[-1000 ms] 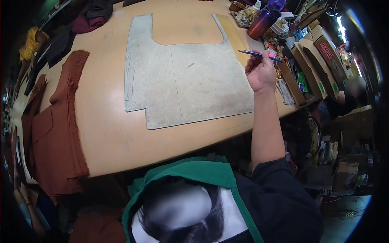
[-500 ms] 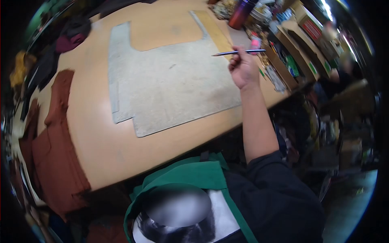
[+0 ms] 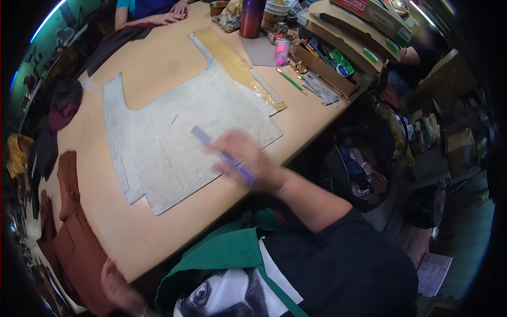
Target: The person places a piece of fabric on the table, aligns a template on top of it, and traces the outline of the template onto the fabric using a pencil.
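A grey, worn pattern board point(image 3: 169, 137) with a U-shaped cutout lies flat on the wooden table point(image 3: 121, 238). Above its near right part is my right hand point(image 3: 245, 161), motion-blurred, its fingers closed on a blue pencil point(image 3: 200, 136) that points up and left. My left hand point(image 3: 119, 288) has come in at the lower left, beside the near edge of the stacked rust-brown fabric point(image 3: 79, 248). It is blurred, and its fingers cannot be made out clearly. Under the board's right side lies a yellowish board point(image 3: 224, 53).
Dark cloth point(image 3: 113, 45) lies at the far left. At the far right are a purple-red bottle point(image 3: 252, 18), a pink-labelled bottle point(image 3: 281, 52), a green pencil point(image 3: 290, 80) and cardboard boxes point(image 3: 338, 31). A co-worker's hands point(image 3: 171, 16) rest at the far edge; another person point(image 3: 417, 58) is at right.
The view has swung right. My right hand has moved with the pencil from the table's right side to above the grey board. My left hand and a co-worker's hands have come into view.
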The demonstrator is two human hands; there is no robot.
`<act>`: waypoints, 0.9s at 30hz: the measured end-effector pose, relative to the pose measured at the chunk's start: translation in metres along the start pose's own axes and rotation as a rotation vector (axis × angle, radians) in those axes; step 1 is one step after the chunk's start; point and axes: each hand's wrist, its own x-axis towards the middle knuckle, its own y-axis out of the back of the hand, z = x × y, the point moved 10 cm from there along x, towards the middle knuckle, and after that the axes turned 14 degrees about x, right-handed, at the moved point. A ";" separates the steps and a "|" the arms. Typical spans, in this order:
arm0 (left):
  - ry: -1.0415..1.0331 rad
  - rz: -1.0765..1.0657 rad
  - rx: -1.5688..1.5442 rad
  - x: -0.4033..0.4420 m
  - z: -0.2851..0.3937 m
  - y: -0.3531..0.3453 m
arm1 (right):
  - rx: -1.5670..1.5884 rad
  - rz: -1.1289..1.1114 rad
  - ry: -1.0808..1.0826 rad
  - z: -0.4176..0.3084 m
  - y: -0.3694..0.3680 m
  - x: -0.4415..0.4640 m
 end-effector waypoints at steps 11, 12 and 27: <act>0.565 -0.716 -0.789 -0.020 0.105 -0.291 | -0.069 -0.150 0.107 -0.027 -0.035 -0.049; 0.541 -0.757 -0.875 -0.011 0.101 -0.291 | -0.063 -0.167 0.084 -0.021 -0.030 -0.052; 0.681 -0.592 -1.114 0.047 -0.005 -0.221 | -0.978 0.527 -0.555 0.128 0.274 -0.103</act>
